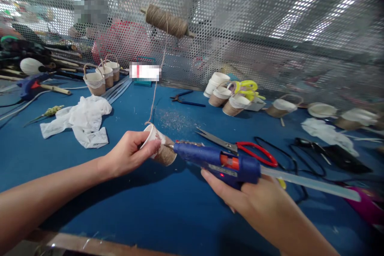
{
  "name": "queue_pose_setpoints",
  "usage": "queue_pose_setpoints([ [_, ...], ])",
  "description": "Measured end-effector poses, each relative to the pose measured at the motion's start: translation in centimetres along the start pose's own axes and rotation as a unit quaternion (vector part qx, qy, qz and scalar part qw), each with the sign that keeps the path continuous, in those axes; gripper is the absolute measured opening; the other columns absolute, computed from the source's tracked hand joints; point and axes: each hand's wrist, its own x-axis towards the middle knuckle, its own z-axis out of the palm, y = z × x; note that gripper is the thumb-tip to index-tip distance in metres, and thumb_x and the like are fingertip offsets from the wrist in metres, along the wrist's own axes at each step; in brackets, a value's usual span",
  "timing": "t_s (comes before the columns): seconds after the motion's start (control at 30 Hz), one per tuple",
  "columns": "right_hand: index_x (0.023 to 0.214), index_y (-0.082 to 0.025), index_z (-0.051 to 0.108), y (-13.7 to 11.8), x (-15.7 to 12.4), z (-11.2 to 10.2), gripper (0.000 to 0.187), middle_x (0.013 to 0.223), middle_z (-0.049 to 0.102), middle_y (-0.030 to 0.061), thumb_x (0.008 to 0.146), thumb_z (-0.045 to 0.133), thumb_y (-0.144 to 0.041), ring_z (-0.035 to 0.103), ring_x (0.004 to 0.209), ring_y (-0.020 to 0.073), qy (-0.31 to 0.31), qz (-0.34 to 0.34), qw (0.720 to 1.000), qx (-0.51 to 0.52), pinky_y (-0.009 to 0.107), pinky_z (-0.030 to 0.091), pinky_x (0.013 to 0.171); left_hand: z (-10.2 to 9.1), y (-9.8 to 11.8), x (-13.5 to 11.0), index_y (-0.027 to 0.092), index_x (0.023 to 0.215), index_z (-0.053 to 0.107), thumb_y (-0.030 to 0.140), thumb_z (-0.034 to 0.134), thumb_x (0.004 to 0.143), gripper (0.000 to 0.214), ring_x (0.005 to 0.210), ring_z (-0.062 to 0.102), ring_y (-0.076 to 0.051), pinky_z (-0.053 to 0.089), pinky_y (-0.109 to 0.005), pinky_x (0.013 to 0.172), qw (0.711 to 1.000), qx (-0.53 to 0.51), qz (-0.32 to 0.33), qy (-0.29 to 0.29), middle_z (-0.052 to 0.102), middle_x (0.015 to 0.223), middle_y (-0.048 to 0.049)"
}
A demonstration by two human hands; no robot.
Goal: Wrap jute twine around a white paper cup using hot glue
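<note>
Left hand (129, 153) gripped a small paper cup (159, 149) tipped on its side above the table's (126, 208) near middle, thumb and fingers pinched around the white rim, lower half already wrapped in brown twine. Twine strand (156, 88) ran up from the cup to a twine spool (167, 21) mounted on the perforated mesh screen (270, 16) along the far edge. Right hand (255, 202) wrapped around a blue glue gun (222, 163), fingers curled on the grip, nozzle touching the cup's wrapped side, glue stick (312, 187) jutting out the back. Red-handled scissors (240, 146) lay just behind the gun. Crumpled white cloth (82, 120) towards the left edge. Finished wrapped cups (100, 78) far left, more cups (225, 96) far middle, pliers (184, 99) near them.
</note>
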Motion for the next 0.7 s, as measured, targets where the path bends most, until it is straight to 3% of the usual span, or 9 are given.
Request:
queue_pose_setpoints([
  [0.1, 0.072, -0.026, 0.067, -0.1, 0.2, 0.2, 0.02, 0.041, 0.053, -0.0035, 0.082, 0.05, -0.03, 0.054, 0.042, 0.0153, -0.009, 0.112, 0.992, 0.053, 0.026, 0.043, 0.043, -0.1, 0.2, -0.1, 0.009, 0.067, 0.057, 0.029, 0.037, 0.086, 0.033, 0.053, 0.043, -0.009, 0.039, -0.019, 0.051, 0.999, 0.0, 0.038, -0.005, 0.051, 0.058, 0.0],
  [0.23, 0.063, -0.026, 0.061, -0.1, 0.2, 0.4, 0.02, 0.036, 0.048, -0.0046, 0.077, 0.055, -0.037, 0.053, 0.042, 0.0162, -0.048, 0.241, 0.957, 0.155, 0.026, 0.042, 0.041, -0.1, 0.4, -0.2, 0.011, 0.061, 0.051, 0.022, 0.039, 0.085, 0.029, 0.051, 0.038, -0.007, 0.035, -0.018, 0.049, 0.995, 0.009, 0.099, -0.003, 0.045, 0.056, 0.0022],
  [0.37, 0.042, -0.025, 0.046, 0.0, 0.0, 0.2, 0.041, 0.031, 0.044, -0.004, 0.078, 0.052, -0.042, 0.047, 0.036, 0.0137, -0.096, 0.297, 0.928, 0.202, 0.026, 0.041, 0.041, -0.2, 0.3, -0.2, 0.013, 0.063, 0.049, 0.017, 0.039, 0.085, 0.025, 0.053, 0.04, -0.007, 0.036, -0.017, 0.05, 0.989, 0.022, 0.142, -0.013, 0.047, 0.059, 0.002],
  [0.47, 0.036, -0.024, 0.04, 0.1, 0.1, 0.0, 0.047, 0.031, 0.044, -0.0032, 0.077, 0.052, -0.044, 0.045, 0.034, 0.0126, -0.114, 0.312, 0.917, 0.219, 0.028, 0.042, 0.044, -0.3, 0.2, -0.2, 0.013, 0.064, 0.049, 0.015, 0.04, 0.085, 0.022, 0.053, 0.041, -0.007, 0.036, -0.018, 0.05, 0.987, 0.028, 0.155, -0.021, 0.047, 0.059, 0.0019],
  [0.57, 0.043, -0.024, 0.045, 0.3, 0.5, 0.0, 0.039, 0.031, 0.044, -0.004, 0.075, 0.053, -0.045, 0.045, 0.032, 0.0123, -0.128, 0.341, 0.896, 0.254, 0.027, 0.04, 0.042, -0.4, 0.2, -0.2, 0.013, 0.064, 0.048, 0.014, 0.042, 0.084, 0.021, 0.053, 0.04, -0.007, 0.035, -0.018, 0.051, 0.985, 0.034, 0.169, -0.023, 0.046, 0.059, 0.0023],
  [0.7, 0.061, -0.022, 0.053, 1.1, 1.3, 0.2, 0.025, 0.035, 0.044, -0.006, 0.073, 0.057, -0.044, 0.044, 0.034, 0.011, -0.129, 0.375, 0.846, 0.357, 0.025, 0.039, 0.04, -0.4, 0.3, -0.2, 0.013, 0.063, 0.048, 0.014, 0.042, 0.083, 0.021, 0.053, 0.039, -0.007, 0.035, -0.017, 0.05, 0.985, 0.027, 0.168, -0.014, 0.045, 0.058, 0.0027],
])
